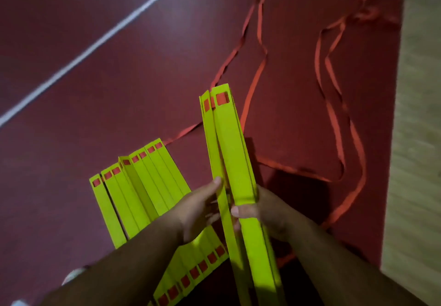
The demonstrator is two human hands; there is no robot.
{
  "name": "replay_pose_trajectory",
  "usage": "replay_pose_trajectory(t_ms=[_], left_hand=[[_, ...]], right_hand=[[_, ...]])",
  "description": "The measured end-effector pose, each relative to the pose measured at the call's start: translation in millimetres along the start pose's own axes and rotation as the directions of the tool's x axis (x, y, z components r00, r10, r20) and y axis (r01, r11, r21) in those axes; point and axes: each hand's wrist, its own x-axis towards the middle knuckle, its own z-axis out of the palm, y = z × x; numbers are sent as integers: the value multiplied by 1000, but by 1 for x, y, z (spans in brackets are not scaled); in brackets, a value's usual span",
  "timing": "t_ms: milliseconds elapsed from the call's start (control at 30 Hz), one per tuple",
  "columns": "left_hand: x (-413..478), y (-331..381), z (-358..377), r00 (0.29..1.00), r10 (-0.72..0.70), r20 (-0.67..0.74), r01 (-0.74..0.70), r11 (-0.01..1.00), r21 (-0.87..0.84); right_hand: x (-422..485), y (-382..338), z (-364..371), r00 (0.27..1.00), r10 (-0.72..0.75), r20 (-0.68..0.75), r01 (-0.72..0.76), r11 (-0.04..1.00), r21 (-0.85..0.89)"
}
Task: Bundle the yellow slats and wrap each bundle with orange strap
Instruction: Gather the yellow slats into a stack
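Yellow slats: flat, long, bright yellow-green strips, each with a rectangular slot near its end showing orange.

Held bundle: several slats stacked face to face, raised above the floor at centre frame, far end pointing away from the person and near end running out of the bottom edge. The stack is loose; one slat on its left side stands slightly apart from the rest.

Fanned slats: the remainder lie spread side by side on the floor, left of the held bundle and partly under the left forearm.

Orange strap: lies slack on the floor in long loops beyond and to the right of the held bundle; a tangle at top right is blurred.

Floor: dark red, crossed by a white line; a pale strip borders it on the right.

Left hand: fingers extended, thumb up, resting against the bundle's left side.

Right hand: wrapped round the bundle from the right, thumb across its front face.
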Motion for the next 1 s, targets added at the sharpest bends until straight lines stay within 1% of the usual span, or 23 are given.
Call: replay_pose_trajectory(t_ms=[100, 200, 300, 367, 400, 433, 467, 500, 533, 600, 667, 733, 867, 933, 1000], left_hand=[[-31, 38, 11, 991, 65, 117, -68, 998, 16], [-65, 60, 17, 956, 145, 254, -139, 989, -44], [-104, 80, 23, 886, 260, 383, -246, 966, -86], [-127, 90, 22, 823, 290, 488, -249, 957, -148], [-138, 94, 22, 788, 312, 531, -270, 950, -158], [-147, 97, 23, 772, 344, 535, -307, 938, -160], [-154, 101, 24, 775, 388, 499, -344, 921, -182], [-161, 106, 22, 795, 435, 422, -384, 900, -206], [-164, 108, 18, 825, 467, 320, -408, 882, -236], [-176, 113, 12, 850, 503, 157, -450, 848, -280], [-187, 112, 11, 844, 515, 150, -456, 837, -302], [-192, 106, 12, 844, 512, 160, -445, 835, -324], [-181, 90, 13, 853, 509, 120, -454, 834, -313], [-176, 84, 15, 847, 524, 89, -482, 828, -286], [-176, 85, 15, 858, 508, 74, -475, 840, -261]], right_hand=[[-28, -48, 13, 997, -71, 13, 71, 997, 7], [-62, -89, 28, 990, -121, 65, 120, 993, 19], [-97, -130, 46, 974, -160, 158, 163, 987, -7], [-114, -151, 59, 955, -197, 221, 211, 977, -40], [-122, -160, 67, 953, -218, 210, 236, 969, -65], [-128, -168, 74, 958, -233, 167, 249, 965, -85], [-132, -174, 79, 963, -248, 106, 257, 962, -89], [-136, -182, 86, 960, -280, 34, 282, 953, -108], [-139, -187, 91, 949, -313, -44, 306, 943, -130], [-143, -197, 103, 911, -373, -178, 339, 920, -196], [-146, -197, 112, 882, -391, -263, 324, 909, -264], [-143, -192, 117, 870, -377, -318, 287, 911, -295], [-138, -167, 115, 849, -369, -377, 241, 907, -346], [-137, -153, 109, 864, -330, -381, 210, 923, -322], [-135, -144, 103, 870, -310, -385, 209, 936, -282]])
